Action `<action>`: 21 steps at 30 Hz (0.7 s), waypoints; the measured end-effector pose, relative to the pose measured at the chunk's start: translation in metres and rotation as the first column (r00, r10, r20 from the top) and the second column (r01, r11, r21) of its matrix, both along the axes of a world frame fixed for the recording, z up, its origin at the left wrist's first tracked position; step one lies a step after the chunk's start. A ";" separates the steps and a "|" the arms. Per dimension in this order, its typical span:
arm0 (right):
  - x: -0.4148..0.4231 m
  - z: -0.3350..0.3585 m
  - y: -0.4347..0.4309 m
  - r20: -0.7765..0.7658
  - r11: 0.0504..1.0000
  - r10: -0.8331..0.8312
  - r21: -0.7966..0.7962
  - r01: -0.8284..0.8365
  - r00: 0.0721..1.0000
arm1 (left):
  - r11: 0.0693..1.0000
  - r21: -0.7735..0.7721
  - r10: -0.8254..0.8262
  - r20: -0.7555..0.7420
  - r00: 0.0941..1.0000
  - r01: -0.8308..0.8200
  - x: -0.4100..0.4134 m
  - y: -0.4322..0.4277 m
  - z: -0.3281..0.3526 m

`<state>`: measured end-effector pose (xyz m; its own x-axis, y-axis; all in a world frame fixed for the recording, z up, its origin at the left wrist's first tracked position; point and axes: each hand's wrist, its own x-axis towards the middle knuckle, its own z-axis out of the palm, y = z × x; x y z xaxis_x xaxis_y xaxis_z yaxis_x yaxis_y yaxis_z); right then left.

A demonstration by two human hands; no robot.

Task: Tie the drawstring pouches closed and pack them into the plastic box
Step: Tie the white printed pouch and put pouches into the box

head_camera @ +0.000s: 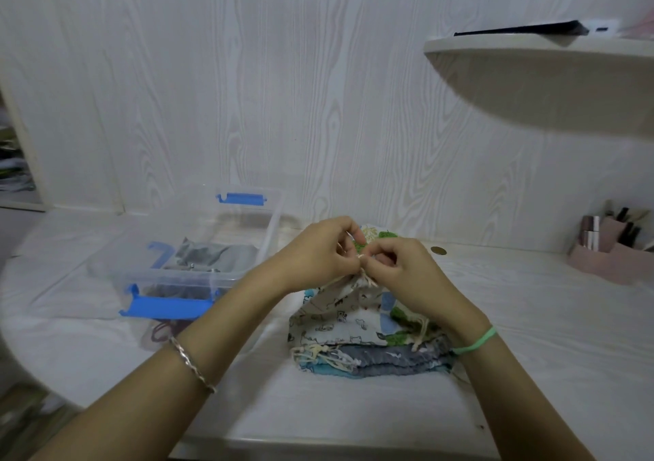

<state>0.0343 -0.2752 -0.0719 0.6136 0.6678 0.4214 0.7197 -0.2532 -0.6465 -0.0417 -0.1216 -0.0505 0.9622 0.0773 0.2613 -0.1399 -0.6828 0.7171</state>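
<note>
A white pouch with small animal prints [345, 306] stands gathered at its neck on top of a pile of flat pouches [375, 356]. My left hand [320, 253] and my right hand [400, 266] meet above its neck, each pinching the cream drawstring [366, 271]. To the left stands the clear plastic box [244, 234] with blue latches, lid off. A grey pouch [216, 253] lies inside it. Part of the pile is hidden behind my right wrist.
A dark red cord [164, 329] lies in front of the box. A pink organiser [608, 251] with cosmetics stands at the right, a coin [438, 250] behind the pile. A curved shelf [531, 57] juts out above on the right. The table edge runs near me.
</note>
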 end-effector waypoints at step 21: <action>0.005 -0.018 0.003 -0.668 0.915 0.270 0.402 0.031 0.693 | 0.910 0.381 0.093 0.198 0.976 -0.164 0.004 -0.012 -0.001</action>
<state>0.0397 -0.2717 -0.0896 0.7497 0.6504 0.1221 0.0251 0.1564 -0.9874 -0.0380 -0.1341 -0.0516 0.8882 0.0536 0.4563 -0.1289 -0.9242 0.3595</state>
